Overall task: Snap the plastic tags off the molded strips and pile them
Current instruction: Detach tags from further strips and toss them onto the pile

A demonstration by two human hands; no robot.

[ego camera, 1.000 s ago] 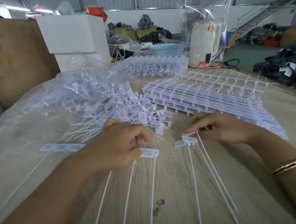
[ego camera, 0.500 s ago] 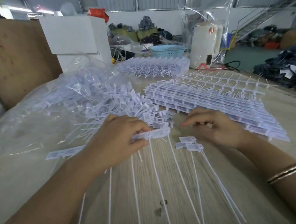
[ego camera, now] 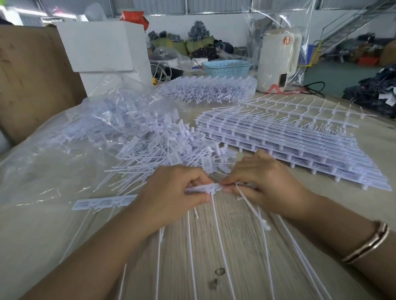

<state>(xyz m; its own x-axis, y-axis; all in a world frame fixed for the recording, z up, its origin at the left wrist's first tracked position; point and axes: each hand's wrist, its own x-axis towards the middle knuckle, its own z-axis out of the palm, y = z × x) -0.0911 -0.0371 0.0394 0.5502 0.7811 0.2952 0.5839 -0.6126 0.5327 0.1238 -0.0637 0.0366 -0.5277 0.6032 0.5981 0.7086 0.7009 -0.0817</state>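
A white molded strip [ego camera: 107, 202] of plastic tags lies across the wooden table [ego camera: 234, 252], its long thin tails running toward me. My left hand [ego camera: 172, 196] grips the strip near its right end. My right hand [ego camera: 258, 183] pinches the end tag [ego camera: 215, 187] between thumb and fingers and also holds a few loose tags by their heads, their tails [ego camera: 255, 211] hanging down. The two hands almost touch at the strip. Behind them lies a pile of loose tags [ego camera: 166, 152].
A stack of whole molded strips [ego camera: 292, 138] fills the right of the table. A clear plastic bag [ego camera: 59, 155] with more tags covers the left. Farther back stand another tag bundle [ego camera: 209, 90], white boxes [ego camera: 105, 48], a blue basket [ego camera: 226, 67] and a white appliance [ego camera: 277, 60].
My right hand moved left from the loose tags on the table to the strip's end and now pinches it. My left hand shifted the strip slightly right.
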